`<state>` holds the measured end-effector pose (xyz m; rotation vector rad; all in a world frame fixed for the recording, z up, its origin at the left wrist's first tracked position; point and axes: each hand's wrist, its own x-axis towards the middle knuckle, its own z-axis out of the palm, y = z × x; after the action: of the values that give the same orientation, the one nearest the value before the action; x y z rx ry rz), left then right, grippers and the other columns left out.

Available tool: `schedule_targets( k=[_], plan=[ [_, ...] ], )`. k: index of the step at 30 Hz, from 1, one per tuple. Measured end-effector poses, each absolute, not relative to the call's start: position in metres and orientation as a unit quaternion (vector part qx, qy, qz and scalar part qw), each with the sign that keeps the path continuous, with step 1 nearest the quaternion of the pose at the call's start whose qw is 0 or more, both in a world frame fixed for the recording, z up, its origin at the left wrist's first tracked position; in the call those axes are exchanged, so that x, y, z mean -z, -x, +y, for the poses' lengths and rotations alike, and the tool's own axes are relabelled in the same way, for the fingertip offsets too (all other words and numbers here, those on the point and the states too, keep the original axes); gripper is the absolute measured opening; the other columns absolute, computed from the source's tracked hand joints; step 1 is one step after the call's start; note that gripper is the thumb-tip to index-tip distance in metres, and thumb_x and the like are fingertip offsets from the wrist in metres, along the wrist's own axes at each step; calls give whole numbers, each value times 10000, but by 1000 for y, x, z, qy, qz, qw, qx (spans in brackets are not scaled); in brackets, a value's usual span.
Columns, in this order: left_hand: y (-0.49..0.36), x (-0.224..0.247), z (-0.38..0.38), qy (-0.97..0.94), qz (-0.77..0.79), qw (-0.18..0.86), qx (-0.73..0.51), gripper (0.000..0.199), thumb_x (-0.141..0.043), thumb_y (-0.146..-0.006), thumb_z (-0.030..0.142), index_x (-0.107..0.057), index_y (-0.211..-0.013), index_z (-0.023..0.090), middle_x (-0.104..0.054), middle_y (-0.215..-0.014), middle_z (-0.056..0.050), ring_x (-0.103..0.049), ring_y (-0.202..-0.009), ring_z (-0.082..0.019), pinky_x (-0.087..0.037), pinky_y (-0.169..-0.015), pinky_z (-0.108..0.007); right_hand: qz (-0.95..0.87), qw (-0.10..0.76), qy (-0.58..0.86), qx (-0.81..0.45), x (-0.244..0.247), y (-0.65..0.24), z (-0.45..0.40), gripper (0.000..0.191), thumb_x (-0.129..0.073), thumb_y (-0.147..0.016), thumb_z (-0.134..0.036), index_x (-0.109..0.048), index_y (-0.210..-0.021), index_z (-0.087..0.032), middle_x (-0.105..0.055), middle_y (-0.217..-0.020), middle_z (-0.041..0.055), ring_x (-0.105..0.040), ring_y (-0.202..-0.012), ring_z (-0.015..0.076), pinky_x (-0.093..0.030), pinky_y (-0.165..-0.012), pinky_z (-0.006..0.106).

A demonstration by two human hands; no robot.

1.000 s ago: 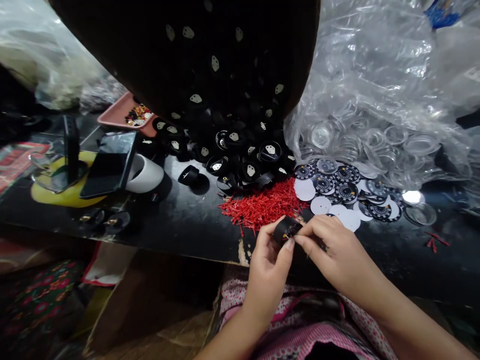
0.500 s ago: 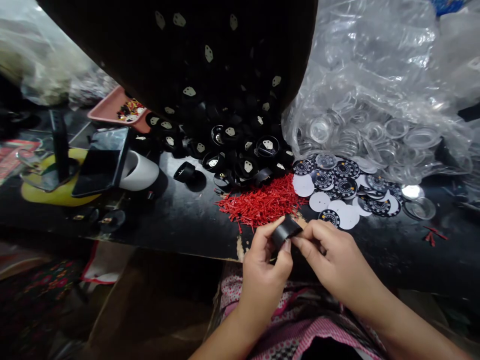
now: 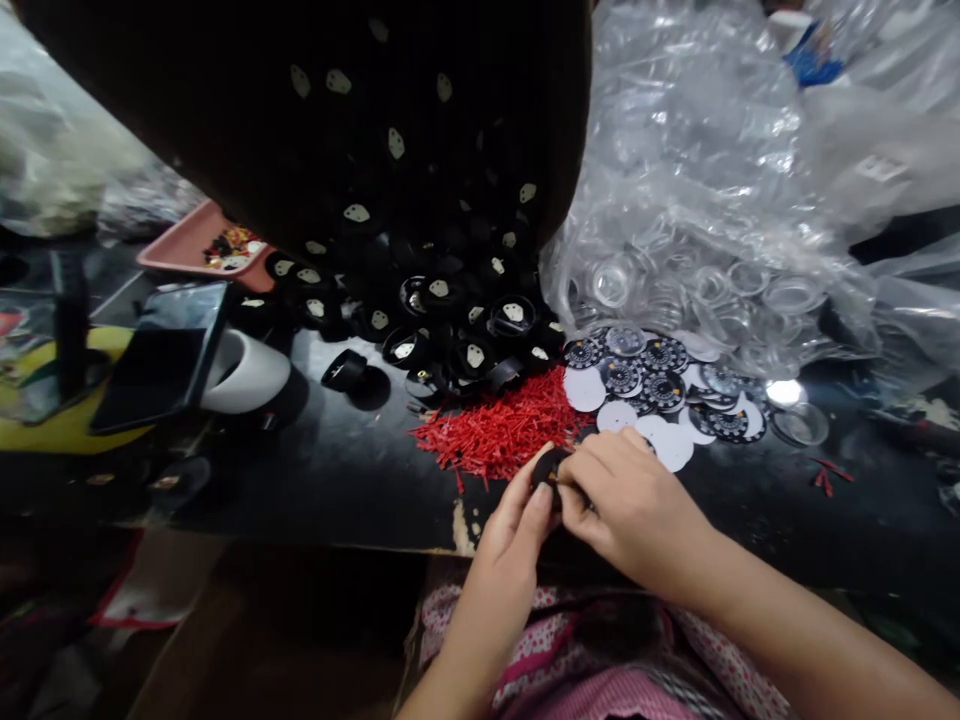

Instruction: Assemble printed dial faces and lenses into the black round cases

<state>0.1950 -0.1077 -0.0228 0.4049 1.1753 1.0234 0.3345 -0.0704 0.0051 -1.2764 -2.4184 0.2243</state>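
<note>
My left hand (image 3: 517, 515) is closed around a small round black housing (image 3: 546, 468) near the table's front edge. The fingertips of my right hand (image 3: 619, 500) are pinched together at the right side of the housing; what they grip is hidden. Just behind my hands lies a pile of thin red pointers (image 3: 502, 425). Printed black dials (image 3: 662, 390) and white discs (image 3: 673, 445) are spread to the right of it. More black housings (image 3: 474, 355) with pale plates are heaped behind the red pile.
A large dark container (image 3: 315, 140) leans over the heap. Clear plastic bags (image 3: 697, 130) and transparent rings (image 3: 709, 285) sit at right. At left are a phone (image 3: 154, 370), a white cylinder (image 3: 251, 375), a yellow object (image 3: 30, 400) and a pink tray (image 3: 169, 250).
The housing has turned in my left hand, so its face now shows partly. My right fingers have moved over it. The whole view has shifted a little.
</note>
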Motion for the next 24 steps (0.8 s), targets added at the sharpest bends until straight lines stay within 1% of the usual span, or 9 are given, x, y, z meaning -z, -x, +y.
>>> schedule_targets(
  k=[4, 8, 10, 11, 13, 15, 17, 21, 24],
  plan=[
    [-203, 22, -111, -109, 503, 717, -470, 389, -689, -852, 504, -714, -1168, 278, -709, -1284, -71, -622, -1251, -312, -529, -1038, -474, -823, 208, 511, -135, -13, -329, -74, 166, -511, -887, -103, -594, -758, -166, -597, -709, 16, -497, -659, 163, -376, -703, 330],
    [-203, 26, -111, -191, 523, 685, -470, 419, -713, -845, 476, -689, -1229, 310, -655, -1378, -38, -543, -1346, -281, -455, -1124, -441, -785, 175, 529, -270, -23, -343, -67, 110, -596, -896, -143, -639, -806, -190, -640, -699, -18, -546, -651, 144, -409, -692, 299],
    [-202, 29, -110, -206, 519, 686, -466, 412, -684, -871, 470, -675, -1245, 295, -638, -1402, -46, -533, -1357, -272, -444, -1134, -444, -773, 193, 519, -310, -22, -360, -49, 139, -571, -939, -204, -669, -841, -203, -688, -759, -4, -603, -704, 150, -440, -697, 290],
    [-202, 31, -109, -200, 513, 691, -469, 413, -660, -887, 475, -665, -1255, 287, -641, -1398, -54, -549, -1342, -273, -459, -1121, -458, -765, 209, 534, -294, -20, -369, -37, 165, -548, -960, -241, -685, -876, -201, -713, -824, 19, -631, -756, 165, -459, -716, 300],
    [-204, 34, -108, -189, 499, 702, -473, 418, -633, -901, 479, -647, -1265, 274, -644, -1391, -68, -578, -1311, -283, -492, -1086, -484, -733, 220, 624, -161, -14, -385, -8, 225, -530, -978, -314, -699, -1039, -179, -725, -1013, 99, -656, -891, 234, -479, -794, 383],
    [-208, 36, -107, -192, 493, 706, -471, 415, -653, -886, 469, -651, -1249, 267, -631, -1407, -73, -577, -1310, -293, -508, -1067, -486, -719, 159, 675, -52, -8, -396, 17, 336, -608, -933, -375, -684, -1160, -139, -681, -1159, 185, -632, -1047, 347, -453, -884, 515],
    [-210, 38, -106, -188, 485, 714, -468, 389, -665, -878, 465, -665, -1216, 272, -618, -1422, -68, -573, -1314, -291, -518, -1057, -472, -723, 128, 678, -30, -3, -403, 33, 365, -637, -911, -393, -697, -1159, -131, -680, -1152, 204, -604, -1109, 402, -423, -920, 584],
    [-209, 39, -103, -162, 464, 729, -477, 358, -671, -877, 459, -680, -1182, 272, -659, -1363, -72, -613, -1265, -285, -524, -1048, -467, -736, 141, 659, -71, -1, -414, 35, 290, -545, -965, -360, -719, -1107, -175, -732, -1066, 146, -634, -1067, 337, -443, -945, 532],
    [-207, 38, -101, -162, 456, 734, -476, 364, -672, -878, 455, -684, -1177, 249, -665, -1350, -93, -623, -1249, -298, -523, -1041, -485, -733, 153, 654, -106, -1, -422, 29, 254, -585, -929, -322, -703, -1114, -195, -734, -1086, 113, -639, -1048, 303, -486, -907, 470]
  ],
)
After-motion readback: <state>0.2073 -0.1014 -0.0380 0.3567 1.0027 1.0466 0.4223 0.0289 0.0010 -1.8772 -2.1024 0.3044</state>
